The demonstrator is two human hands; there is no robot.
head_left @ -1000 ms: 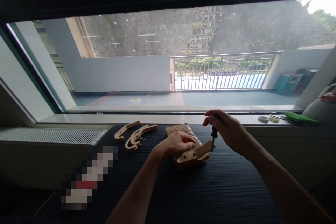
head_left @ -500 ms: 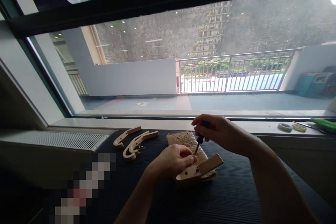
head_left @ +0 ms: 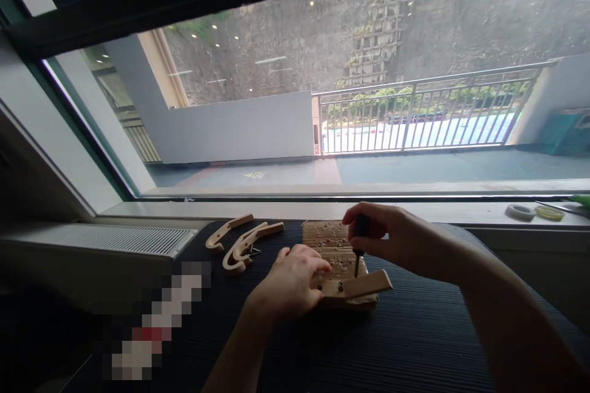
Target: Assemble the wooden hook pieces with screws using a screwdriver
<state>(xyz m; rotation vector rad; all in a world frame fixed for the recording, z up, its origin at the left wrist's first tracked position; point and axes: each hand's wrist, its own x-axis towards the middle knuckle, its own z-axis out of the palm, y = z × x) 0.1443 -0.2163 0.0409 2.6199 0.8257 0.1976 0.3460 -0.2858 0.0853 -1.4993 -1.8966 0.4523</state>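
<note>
My right hand (head_left: 385,230) is closed around the dark handle of a screwdriver (head_left: 356,263), held nearly upright with its shaft pointing down. The tip ends at the far edge of a pale wooden hook (head_left: 366,284); whether it touches is unclear. This hook has dark holes and lies across the near end of a corrugated cardboard pad (head_left: 325,236) pitted with small holes. Over the hook's left end my left hand (head_left: 295,279) is wrapped, thumb on the near side and fingers on the far side, hiding its curved part.
Several more wooden hooks (head_left: 228,230) lie on the dark table (head_left: 415,338) to the left, with screws (head_left: 253,251) beside them. Tape rolls (head_left: 520,212) rest on the windowsill at right. A white radiator (head_left: 138,239) stands left of the table, below the window.
My left hand has left its pinch by the screwdriver tip and moved back onto the hook's left end. The screwdriver now stands more upright, further right. The hook has turned flatter.
</note>
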